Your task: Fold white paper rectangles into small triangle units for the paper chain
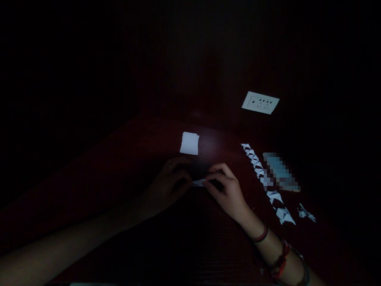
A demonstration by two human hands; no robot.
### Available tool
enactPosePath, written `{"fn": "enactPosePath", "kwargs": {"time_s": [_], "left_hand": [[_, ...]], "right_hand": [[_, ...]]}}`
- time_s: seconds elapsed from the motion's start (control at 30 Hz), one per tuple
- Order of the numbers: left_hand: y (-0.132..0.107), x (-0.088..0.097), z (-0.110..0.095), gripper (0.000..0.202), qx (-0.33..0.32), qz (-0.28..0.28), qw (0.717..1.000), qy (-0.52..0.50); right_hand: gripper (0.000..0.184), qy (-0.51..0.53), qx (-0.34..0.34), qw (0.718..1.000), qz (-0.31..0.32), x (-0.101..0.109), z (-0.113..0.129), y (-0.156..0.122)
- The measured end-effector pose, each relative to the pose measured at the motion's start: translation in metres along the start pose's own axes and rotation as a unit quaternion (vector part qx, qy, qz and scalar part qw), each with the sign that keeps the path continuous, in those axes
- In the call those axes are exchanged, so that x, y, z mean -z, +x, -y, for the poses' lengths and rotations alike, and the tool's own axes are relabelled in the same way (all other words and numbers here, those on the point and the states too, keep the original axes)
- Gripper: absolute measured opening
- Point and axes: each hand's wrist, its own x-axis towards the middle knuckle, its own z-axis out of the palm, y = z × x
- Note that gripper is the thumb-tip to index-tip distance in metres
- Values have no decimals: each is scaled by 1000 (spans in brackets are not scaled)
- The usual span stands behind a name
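Note:
A small folded piece of white paper [199, 182] is pinched between my two hands just above the dark red table. My left hand [171, 180] grips its left end with thumb and forefinger, deep in shadow. The right end sits between the thumb and fingers of my right hand [228, 188], which is better lit. Beyond my hands lies a stack of white paper sheets [189, 143]. To the right, a slanting row of folded white paper pieces [255, 162] runs toward me, with larger folded pieces [284, 215] at its near end.
A phone-like flat object [281, 171], blurred out, lies right of the folded row. Near it is a small heap of white scraps [306, 213]. A white socket plate [261, 102] is on the wall behind. The surroundings are very dark.

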Motion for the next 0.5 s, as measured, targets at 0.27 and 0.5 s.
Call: {"fn": "enactPosePath", "kwargs": {"time_s": [0.27,0.5], "left_hand": [[2,1,-10,9,-54,-21,998,-4],[3,5,-14,10,-22,-3,1000,-12]], "right_hand": [[10,-35,31,999,15,-5,16,-1],[11,-4,14,1000,13,-3,19,1]]}}
